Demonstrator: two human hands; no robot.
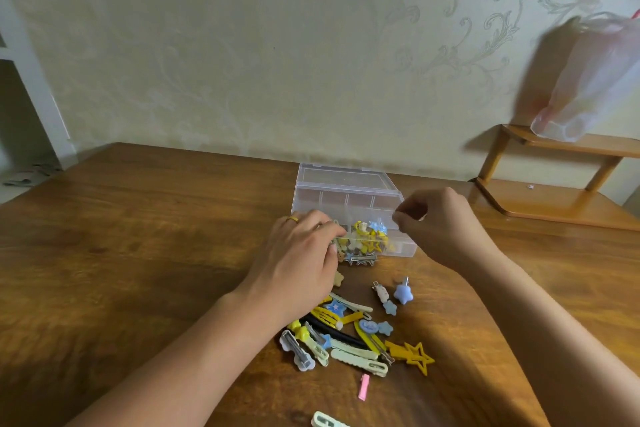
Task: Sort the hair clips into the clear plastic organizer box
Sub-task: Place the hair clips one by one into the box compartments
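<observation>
Organizer box, clear, lay open at table centre, near compartments part-filled. Left hand rested curled at its near-left edge; contents, cannot tell. Right hand pinched something tiny over its right end. Hair clips lay heaped nearer. Risk: a nudge sliding the light box.

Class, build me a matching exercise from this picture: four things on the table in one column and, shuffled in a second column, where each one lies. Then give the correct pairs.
Things
1. yellow star clip
2. pink clip
3. clear organizer box
4. wooden shelf

Places
A. by the wall, lid open
B. alone, nearer the camera than the pile
C. right edge of the loose pile
D. far right of the table, under a plastic bag

Pairs: 1-C, 2-B, 3-A, 4-D
</observation>
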